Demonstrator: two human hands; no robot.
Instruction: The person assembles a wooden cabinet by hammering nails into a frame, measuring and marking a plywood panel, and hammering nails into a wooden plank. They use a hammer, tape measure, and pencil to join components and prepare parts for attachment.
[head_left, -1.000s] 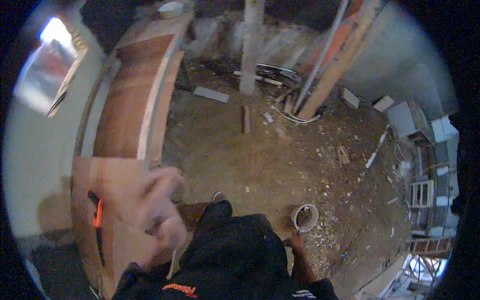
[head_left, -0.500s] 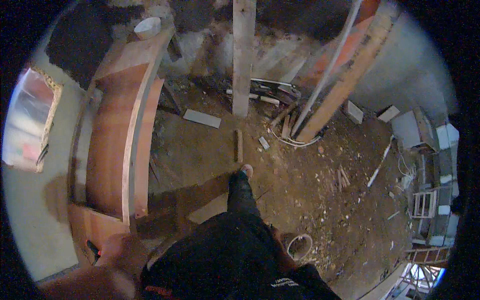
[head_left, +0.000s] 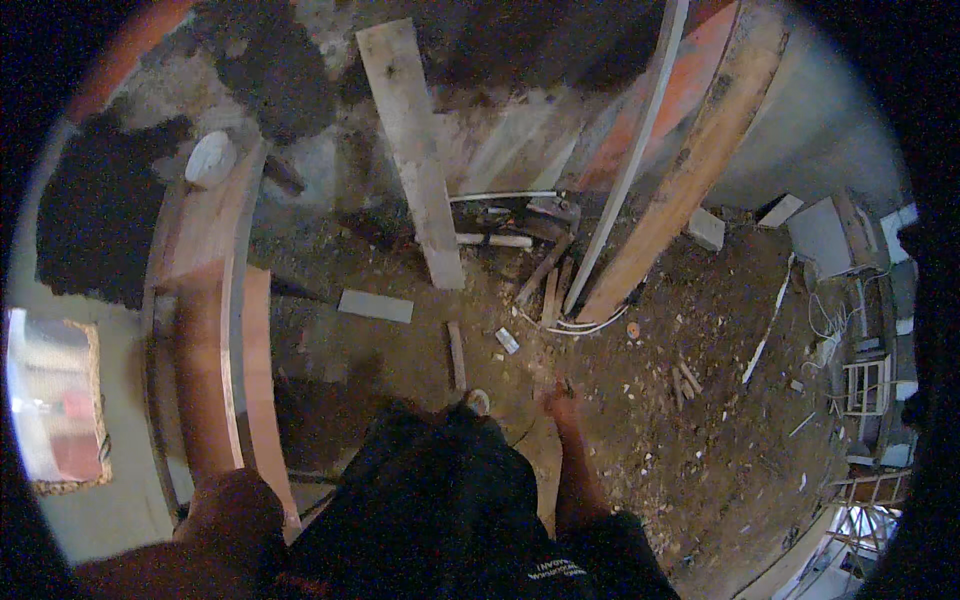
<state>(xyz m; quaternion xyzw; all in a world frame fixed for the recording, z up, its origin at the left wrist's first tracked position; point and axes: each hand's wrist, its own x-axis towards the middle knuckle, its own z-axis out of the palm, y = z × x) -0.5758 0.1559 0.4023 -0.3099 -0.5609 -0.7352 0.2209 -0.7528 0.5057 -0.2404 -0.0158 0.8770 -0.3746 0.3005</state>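
Observation:
I look straight down over my dark clothing (head_left: 450,510) at a dirt floor. My left hand (head_left: 235,505) is blurred at the lower left, close to the near end of a long reddish wooden board structure (head_left: 200,300); its fingers do not show clearly. My right hand (head_left: 562,400) hangs at the end of a straight arm, fingers pointing at the floor next to my shoe tip (head_left: 478,401). Whether it holds anything is unclear.
A pale plank (head_left: 410,150), a thick timber (head_left: 690,170) and a white pipe (head_left: 630,160) lean against the far wall. A white round object (head_left: 210,158) sits on the board structure. Wood scraps, a grey slab (head_left: 375,305) and blocks (head_left: 820,235) litter the floor.
The view has swung farther along the floor toward the leaning planks. My left hand dropped from the middle of the picture to the lower left, and my right arm came into view.

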